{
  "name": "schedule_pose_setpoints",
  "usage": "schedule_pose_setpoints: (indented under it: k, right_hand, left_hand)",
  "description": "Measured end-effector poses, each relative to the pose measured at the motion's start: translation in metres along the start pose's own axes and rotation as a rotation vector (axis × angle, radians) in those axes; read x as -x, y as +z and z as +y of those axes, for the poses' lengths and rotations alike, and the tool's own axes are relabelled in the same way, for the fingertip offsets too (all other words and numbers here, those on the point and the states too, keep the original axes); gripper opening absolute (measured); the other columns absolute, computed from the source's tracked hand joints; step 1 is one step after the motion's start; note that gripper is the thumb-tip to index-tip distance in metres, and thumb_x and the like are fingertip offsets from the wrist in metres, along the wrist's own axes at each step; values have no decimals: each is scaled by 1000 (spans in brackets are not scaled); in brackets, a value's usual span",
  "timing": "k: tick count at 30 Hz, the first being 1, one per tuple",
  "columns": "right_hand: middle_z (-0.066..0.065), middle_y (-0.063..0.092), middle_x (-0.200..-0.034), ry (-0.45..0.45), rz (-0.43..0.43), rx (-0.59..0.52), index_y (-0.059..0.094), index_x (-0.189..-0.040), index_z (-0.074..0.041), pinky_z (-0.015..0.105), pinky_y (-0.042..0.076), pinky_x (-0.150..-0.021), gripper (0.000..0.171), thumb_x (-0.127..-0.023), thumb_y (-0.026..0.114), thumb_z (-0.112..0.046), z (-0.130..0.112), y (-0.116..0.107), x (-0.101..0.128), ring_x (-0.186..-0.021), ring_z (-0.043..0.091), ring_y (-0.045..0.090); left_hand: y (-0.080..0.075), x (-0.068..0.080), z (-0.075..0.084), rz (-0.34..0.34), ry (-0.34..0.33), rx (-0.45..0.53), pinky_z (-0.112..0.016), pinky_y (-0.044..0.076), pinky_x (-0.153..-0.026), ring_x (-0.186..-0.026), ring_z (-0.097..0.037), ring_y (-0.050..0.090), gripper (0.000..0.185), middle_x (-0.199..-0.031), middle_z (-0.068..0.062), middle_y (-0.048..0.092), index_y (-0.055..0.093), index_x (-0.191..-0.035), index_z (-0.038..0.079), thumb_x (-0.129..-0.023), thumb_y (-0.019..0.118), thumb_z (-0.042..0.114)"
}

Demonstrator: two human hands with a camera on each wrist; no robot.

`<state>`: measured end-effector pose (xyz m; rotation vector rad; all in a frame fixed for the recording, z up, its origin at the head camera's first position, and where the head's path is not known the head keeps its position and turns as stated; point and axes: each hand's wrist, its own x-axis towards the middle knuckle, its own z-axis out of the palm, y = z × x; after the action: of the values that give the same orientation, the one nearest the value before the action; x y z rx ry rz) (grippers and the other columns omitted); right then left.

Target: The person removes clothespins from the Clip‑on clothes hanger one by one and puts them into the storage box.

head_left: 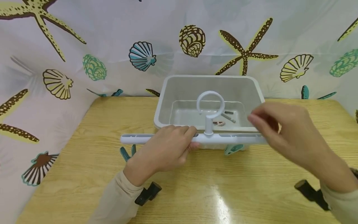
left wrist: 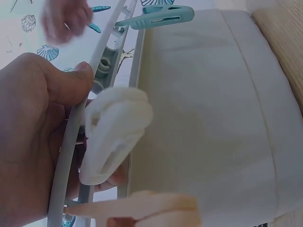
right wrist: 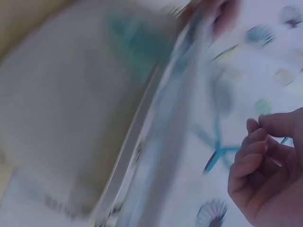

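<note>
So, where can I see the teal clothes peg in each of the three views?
Head: the teal clothes peg hangs under the white hanger bar, right of centre, before the grey tub.
Left wrist: top centre, clipped on the bar.
Right wrist: probably the blurred teal patch at upper centre.
Shared landmark: the white hanger bar.

wooden table [head_left: 84,174] | seashell curtain [head_left: 84,46] | metal bits [head_left: 227,116] in tub

White peg hanger [head_left: 195,138] across the bin's [head_left: 160,105] near rim.
Ring hook upright; teal peg [head_left: 233,149] and white peg [left wrist: 113,135] hang beneath the bar.
</note>
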<state>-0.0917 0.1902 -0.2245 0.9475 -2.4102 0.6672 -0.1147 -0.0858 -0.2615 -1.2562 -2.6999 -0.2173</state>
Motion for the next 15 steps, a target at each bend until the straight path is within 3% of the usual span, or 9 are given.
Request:
schedule_pose_setpoints:
  k: [2, 6, 9, 11, 15]
  right_hand:
    - [-16, 52, -69, -31, -69, -209, 65, -88, -19, 12, 35, -49, 17, -88, 68, -3, -19, 6, 15, -56, -2, 43]
    - [-19, 54, -72, 19, -343, -540, 63, -92, -27, 14, 42, -51, 17, -95, 62, -10, -37, 29, 44, -61, -5, 49]
    - [-16, 60, -77, 165, -471, -632, 64, -95, -25, 21, 48, -55, 10, -98, 57, -19, -36, 49, 59, -68, -1, 55]
    - [-11, 63, -83, 276, -512, -675, 65, -100, -20, 25, 51, -59, 9, -99, 56, -24, -31, 60, 65, -75, 3, 59]
    - [2, 66, -99, 421, -497, -735, 62, -113, -6, 29, 55, -68, 24, -99, 56, -25, -21, 73, 75, -89, 11, 62]
  left_hand:
    - [-2, 1, 0, 8, -3, -6, -30, 42, -58, -58, -13, 45, 22, -67, 4, 43, 50, -86, 9, -100, 53, 25]
    - [-4, 1, 0, 30, -9, -21, -31, 42, -56, -58, -13, 45, 21, -68, 5, 43, 51, -86, 9, -99, 54, 26]
    - [-4, 1, 2, 31, -5, -19, -30, 41, -55, -57, -13, 44, 21, -68, 5, 43, 51, -86, 10, -99, 54, 26]
    - [-4, 1, 2, 32, 0, -17, -29, 40, -54, -57, -12, 44, 21, -67, 5, 43, 50, -86, 10, -99, 54, 25]
    - [-5, 1, 3, 39, 5, -17, -30, 41, -56, -58, -12, 45, 21, -67, 5, 42, 50, -86, 10, -99, 54, 25]
